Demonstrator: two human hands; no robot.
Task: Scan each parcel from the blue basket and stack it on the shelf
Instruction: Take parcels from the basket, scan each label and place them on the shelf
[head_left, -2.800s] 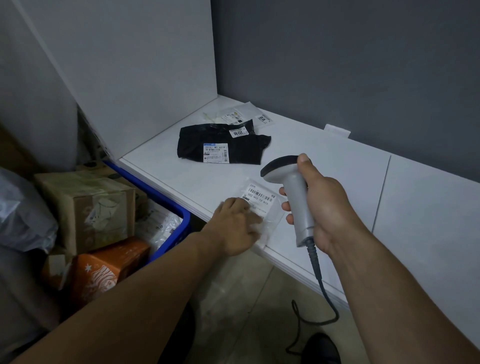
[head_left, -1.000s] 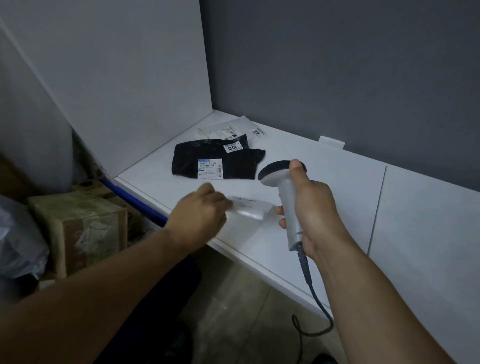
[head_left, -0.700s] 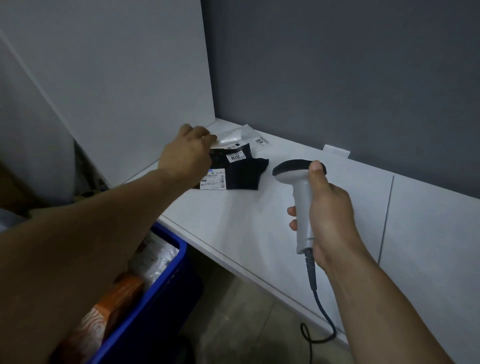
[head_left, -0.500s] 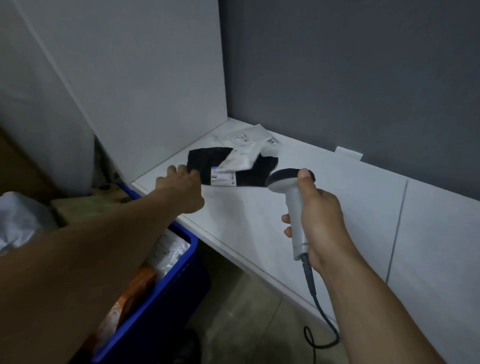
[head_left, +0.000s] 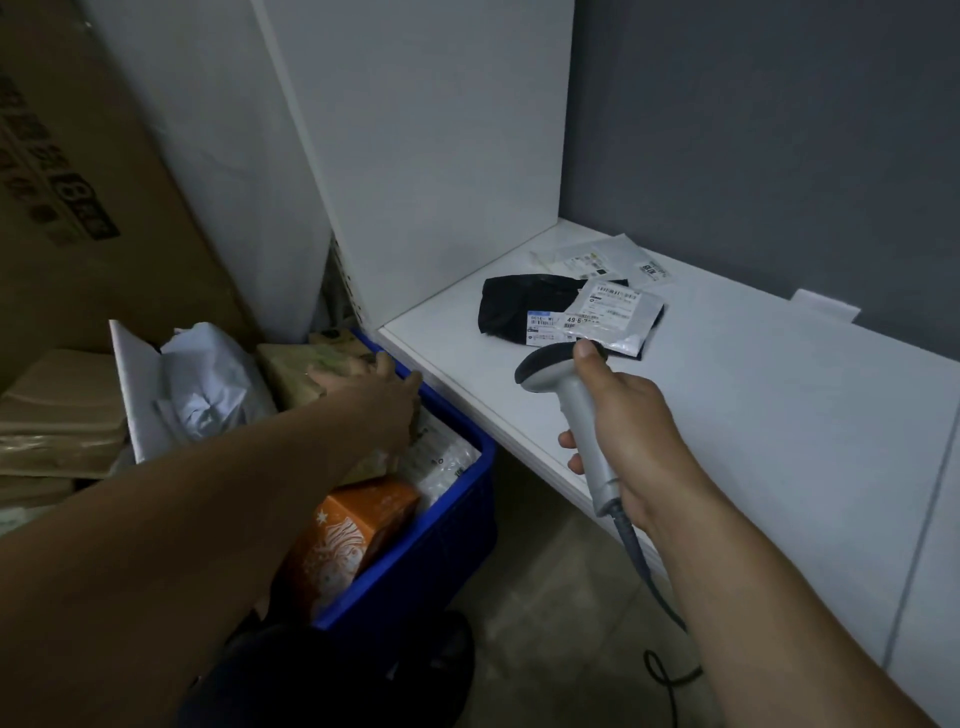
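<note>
My left hand (head_left: 376, 408) reaches down into the blue basket (head_left: 415, 564) and rests on a brown cardboard parcel (head_left: 304, 366), its fingers spread over the box's right side. An orange box (head_left: 353, 530), a clear bagged parcel (head_left: 439, 457) and a pale plastic mailer (head_left: 208, 387) also lie in the basket. My right hand (head_left: 631, 434) grips a grey handheld scanner (head_left: 582, 410) above the white shelf (head_left: 753, 426). On the shelf, a small clear labelled parcel (head_left: 615, 312) lies on a black parcel (head_left: 519, 306), with a flat clear parcel (head_left: 602, 257) behind.
The shelf's white side panel (head_left: 426, 156) rises just right of the basket. Flat cardboard boxes (head_left: 57, 415) are stacked at the left under a large carton (head_left: 57, 156). The scanner cable (head_left: 667, 670) trails to the floor. A white tag (head_left: 826, 307) sits by the grey back wall.
My left hand carried the small clear parcel to the back, left it on the black parcel, then swung left and down into the basket. The scanner hand stayed about where it was.
</note>
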